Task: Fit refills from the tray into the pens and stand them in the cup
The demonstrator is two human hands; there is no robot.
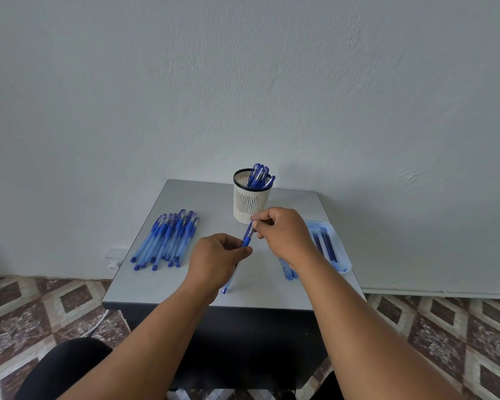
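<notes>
Both hands on one blue pen (247, 236) over table centre.
L hand (214, 261) grips barrel, R hand (283, 233) pinches top end just before mesh cup (250, 202); refill tray (334, 246) at R table edge, pen row (165, 241) near L edge.

blue pens (165, 239), white slotted cup (250, 202) w/ black rim, diamond-pattern floor (445, 327)

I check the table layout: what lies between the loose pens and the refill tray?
Head view: both hands, left hand and right hand, gripping one pen.

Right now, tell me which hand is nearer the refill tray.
Right. The right hand is just left of the refill tray; the left hand sits farther left, holding the pen.
</notes>
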